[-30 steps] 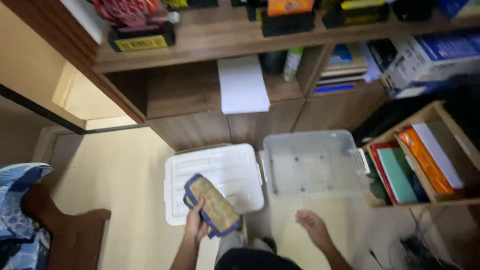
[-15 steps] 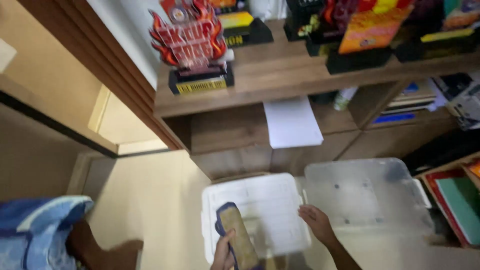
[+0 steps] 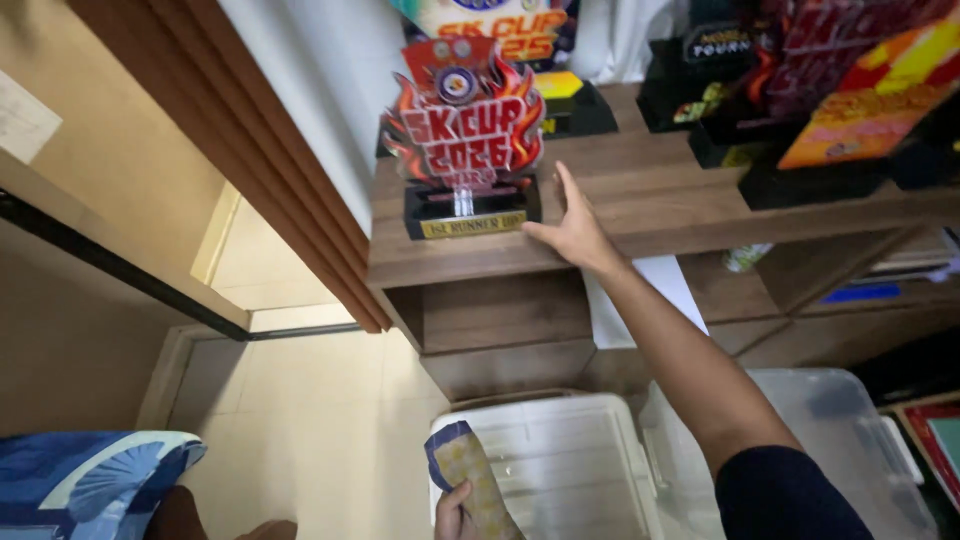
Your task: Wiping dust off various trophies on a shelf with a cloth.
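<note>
The right hand point(image 3: 572, 232) lies open, fingers spread, flat on the wooden shelf point(image 3: 660, 205), its thumb touching the black base of a flame-shaped trophy point(image 3: 463, 140) at about nine o'clock from the palm. The trophy stands upright near the shelf's front edge. It looks stiff and brittle — probably thin acrylic flames on a heavier block — so the base seems the safer place to take hold, not the pointed tips. Low in view, at six o'clock, the left hand point(image 3: 455, 512) is closed around a soft yellow cloth with a blue edge point(image 3: 470, 478), limp and light. Just beyond the cloth sits a white bin lid point(image 3: 575, 455), with a clear bin point(image 3: 830, 440) at its three o'clock.
</note>
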